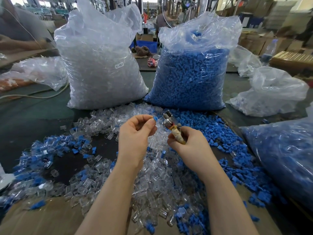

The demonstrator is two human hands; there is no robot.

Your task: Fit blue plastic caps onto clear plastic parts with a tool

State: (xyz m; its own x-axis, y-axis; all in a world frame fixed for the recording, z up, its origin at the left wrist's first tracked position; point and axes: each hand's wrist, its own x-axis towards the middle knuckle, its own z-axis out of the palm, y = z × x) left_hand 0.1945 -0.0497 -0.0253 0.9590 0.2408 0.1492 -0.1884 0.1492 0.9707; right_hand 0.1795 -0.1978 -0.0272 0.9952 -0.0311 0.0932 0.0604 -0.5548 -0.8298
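Observation:
My left hand (135, 133) pinches a small blue cap (155, 118) at its fingertips, raised above the table. Whether a clear part sits under the cap I cannot tell. My right hand (188, 141) grips the tape-wrapped handle of a metal tool (170, 121), whose shiny head points up and left, a short gap from the cap. Below both hands lies a loose heap of clear plastic parts (152, 175) mixed with blue caps (194, 122).
A tall bag of clear parts (101, 65) and a bag of blue caps (191, 73) stand behind the heap. Another bag of blue pieces (284, 158) lies at right. Crumpled bags (271, 92) lie far right. Fitted pieces (42, 153) are scattered left. Cardboard (42, 217) lies at the near edge.

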